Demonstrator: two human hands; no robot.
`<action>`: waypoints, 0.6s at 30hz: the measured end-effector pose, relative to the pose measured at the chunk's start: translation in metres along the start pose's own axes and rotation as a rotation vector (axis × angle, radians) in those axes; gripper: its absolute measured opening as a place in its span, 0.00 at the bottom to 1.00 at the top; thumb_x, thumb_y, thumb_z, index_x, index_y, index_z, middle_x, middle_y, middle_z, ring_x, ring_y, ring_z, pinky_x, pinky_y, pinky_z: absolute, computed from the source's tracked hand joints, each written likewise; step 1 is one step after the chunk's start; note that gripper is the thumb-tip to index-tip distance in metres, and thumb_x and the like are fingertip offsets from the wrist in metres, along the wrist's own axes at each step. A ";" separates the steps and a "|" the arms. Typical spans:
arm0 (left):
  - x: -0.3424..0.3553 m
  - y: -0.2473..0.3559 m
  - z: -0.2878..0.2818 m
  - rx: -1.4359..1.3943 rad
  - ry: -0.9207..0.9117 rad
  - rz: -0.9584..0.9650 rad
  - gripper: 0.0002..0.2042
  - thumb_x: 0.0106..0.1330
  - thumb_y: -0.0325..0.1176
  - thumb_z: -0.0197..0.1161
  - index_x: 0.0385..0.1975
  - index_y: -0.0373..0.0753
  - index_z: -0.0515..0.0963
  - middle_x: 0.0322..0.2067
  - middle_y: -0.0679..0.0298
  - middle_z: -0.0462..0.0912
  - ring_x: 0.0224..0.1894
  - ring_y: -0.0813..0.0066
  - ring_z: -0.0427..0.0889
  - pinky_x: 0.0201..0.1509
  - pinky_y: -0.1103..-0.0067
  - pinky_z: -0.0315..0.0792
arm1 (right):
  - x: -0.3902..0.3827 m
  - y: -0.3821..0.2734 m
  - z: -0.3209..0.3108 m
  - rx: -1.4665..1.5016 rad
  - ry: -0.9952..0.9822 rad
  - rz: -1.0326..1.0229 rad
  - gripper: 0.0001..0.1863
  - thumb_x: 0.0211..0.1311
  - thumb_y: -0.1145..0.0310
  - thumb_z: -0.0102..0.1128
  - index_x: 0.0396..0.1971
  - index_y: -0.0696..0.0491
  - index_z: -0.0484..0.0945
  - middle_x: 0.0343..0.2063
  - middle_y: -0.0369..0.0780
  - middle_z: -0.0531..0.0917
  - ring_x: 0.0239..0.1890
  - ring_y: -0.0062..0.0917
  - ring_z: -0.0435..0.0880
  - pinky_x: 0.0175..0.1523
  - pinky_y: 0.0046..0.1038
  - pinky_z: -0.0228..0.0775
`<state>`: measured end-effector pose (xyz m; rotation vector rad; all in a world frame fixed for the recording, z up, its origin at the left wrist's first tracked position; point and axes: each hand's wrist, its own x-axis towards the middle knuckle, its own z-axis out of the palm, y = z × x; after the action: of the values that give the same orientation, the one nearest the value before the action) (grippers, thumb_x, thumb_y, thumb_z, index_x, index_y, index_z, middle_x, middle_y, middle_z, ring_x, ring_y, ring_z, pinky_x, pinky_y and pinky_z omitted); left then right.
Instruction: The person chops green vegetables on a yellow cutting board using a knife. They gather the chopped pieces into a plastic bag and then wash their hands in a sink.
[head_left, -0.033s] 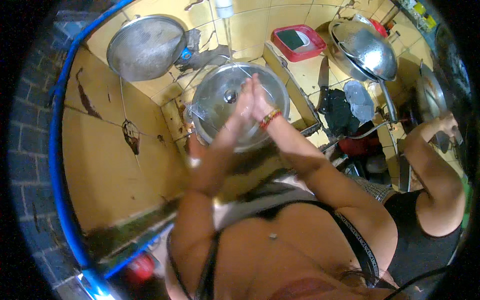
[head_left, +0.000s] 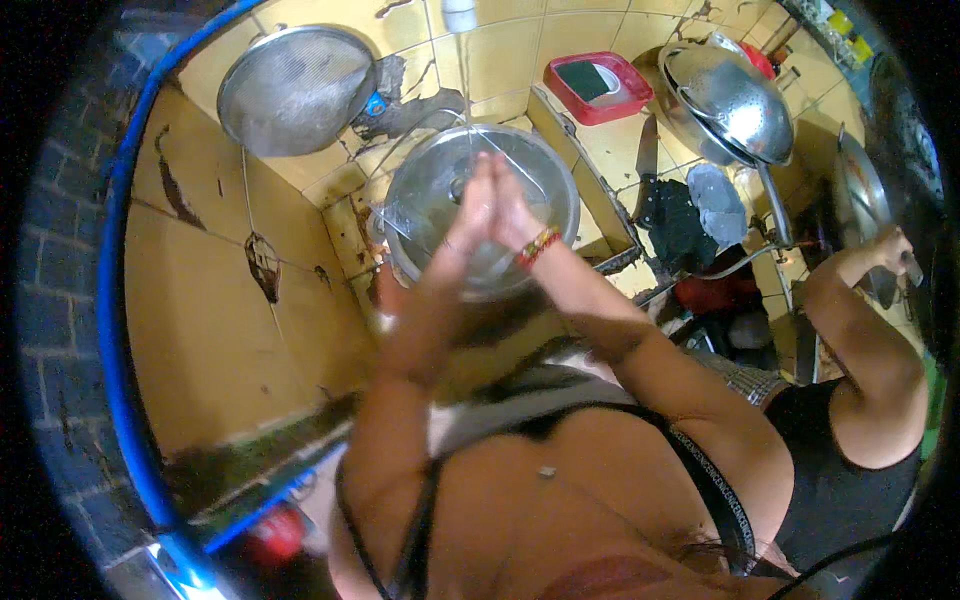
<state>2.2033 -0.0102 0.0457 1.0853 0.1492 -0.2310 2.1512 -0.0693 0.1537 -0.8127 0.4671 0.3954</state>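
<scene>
My left hand (head_left: 472,205) and my right hand (head_left: 511,212) are pressed palm to palm, fingers stretched out and pointing away from me. Nothing shows between them, though the inner palms are hidden. They are above a round metal basin (head_left: 557,185), whose bottom and drain they partly cover. From a white spout (head_left: 460,16) at the top a thin stream of water (head_left: 466,85) falls toward the fingertips. Red and yellow beaded bracelets (head_left: 538,247) circle my right wrist.
A large mesh strainer (head_left: 298,92) hangs at the far left. To the right are a red tray (head_left: 628,102) with a green scouring pad, a knife (head_left: 647,150), a dark cloth (head_left: 683,225) and a metal colander (head_left: 735,100). Another person's hand (head_left: 888,250) grips a handle beside a pan (head_left: 862,185).
My joined hands have shifted slightly left and toward me, and the fingertips show a little more apart. The other person's hand has barely moved.
</scene>
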 end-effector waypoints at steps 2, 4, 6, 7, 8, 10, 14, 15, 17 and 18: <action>-0.003 -0.003 0.000 0.155 -0.041 0.104 0.30 0.77 0.55 0.42 0.63 0.34 0.69 0.53 0.52 0.76 0.54 0.61 0.74 0.63 0.66 0.67 | 0.016 0.020 -0.021 -0.088 -0.085 -0.177 0.40 0.71 0.33 0.39 0.66 0.52 0.66 0.57 0.38 0.74 0.57 0.32 0.71 0.66 0.40 0.61; -0.042 0.042 0.018 0.477 -0.047 0.210 0.27 0.78 0.50 0.42 0.62 0.33 0.70 0.56 0.45 0.76 0.56 0.54 0.75 0.67 0.65 0.63 | -0.001 -0.001 -0.015 0.001 -0.081 -0.163 0.44 0.71 0.33 0.39 0.72 0.55 0.59 0.72 0.43 0.62 0.71 0.34 0.62 0.74 0.40 0.50; -0.028 0.034 0.007 0.541 -0.008 0.136 0.27 0.78 0.49 0.41 0.63 0.33 0.69 0.56 0.46 0.76 0.56 0.54 0.74 0.68 0.65 0.63 | -0.005 -0.026 -0.013 -0.037 -0.091 -0.245 0.43 0.72 0.34 0.39 0.72 0.54 0.59 0.72 0.44 0.61 0.71 0.35 0.61 0.74 0.40 0.50; -0.016 0.029 0.001 0.577 0.011 0.099 0.27 0.78 0.49 0.41 0.64 0.33 0.68 0.57 0.47 0.76 0.56 0.54 0.74 0.68 0.65 0.63 | -0.006 -0.033 -0.006 -0.050 -0.098 -0.288 0.42 0.73 0.35 0.38 0.72 0.54 0.59 0.72 0.44 0.61 0.71 0.35 0.61 0.74 0.39 0.50; -0.010 0.029 0.001 0.569 0.021 0.091 0.26 0.78 0.48 0.42 0.64 0.34 0.67 0.57 0.47 0.75 0.56 0.55 0.74 0.67 0.65 0.64 | -0.011 -0.029 0.004 -0.154 -0.035 -0.285 0.41 0.74 0.35 0.33 0.71 0.54 0.61 0.70 0.45 0.64 0.70 0.37 0.63 0.73 0.39 0.53; -0.010 0.044 0.003 0.509 0.037 0.094 0.25 0.77 0.47 0.44 0.64 0.35 0.66 0.57 0.48 0.75 0.56 0.55 0.74 0.67 0.66 0.65 | -0.008 -0.003 0.012 -0.077 -0.134 -0.201 0.41 0.74 0.35 0.29 0.70 0.54 0.62 0.67 0.44 0.69 0.66 0.38 0.67 0.72 0.38 0.56; -0.039 0.048 0.050 0.769 0.081 0.335 0.23 0.75 0.45 0.49 0.63 0.38 0.62 0.56 0.51 0.73 0.57 0.57 0.73 0.66 0.67 0.66 | -0.012 -0.030 0.006 0.297 -0.228 -0.084 0.39 0.75 0.38 0.28 0.71 0.56 0.58 0.66 0.46 0.70 0.66 0.40 0.68 0.72 0.40 0.56; -0.050 0.042 0.060 0.826 0.096 0.434 0.23 0.74 0.44 0.50 0.63 0.39 0.62 0.56 0.52 0.73 0.57 0.57 0.72 0.65 0.67 0.67 | -0.001 -0.039 -0.005 0.472 -0.253 -0.018 0.39 0.75 0.39 0.30 0.71 0.55 0.57 0.66 0.46 0.69 0.66 0.40 0.68 0.72 0.41 0.56; -0.055 0.035 0.074 0.655 0.072 0.509 0.23 0.74 0.43 0.53 0.63 0.40 0.60 0.56 0.53 0.73 0.58 0.58 0.72 0.65 0.67 0.68 | 0.026 -0.043 -0.033 0.596 -0.361 -0.080 0.35 0.77 0.45 0.32 0.72 0.56 0.54 0.70 0.48 0.64 0.68 0.41 0.67 0.73 0.44 0.57; -0.051 0.037 0.061 0.419 0.068 0.451 0.23 0.73 0.42 0.54 0.63 0.41 0.59 0.56 0.53 0.72 0.58 0.58 0.72 0.64 0.68 0.68 | 0.011 -0.034 -0.006 0.674 -0.291 -0.087 0.34 0.78 0.46 0.33 0.72 0.55 0.54 0.70 0.49 0.64 0.68 0.42 0.67 0.73 0.45 0.57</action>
<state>2.1644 -0.0417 0.1174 1.5112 -0.0903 0.1903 2.1755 -0.0930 0.1645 -0.1163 0.2615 0.2435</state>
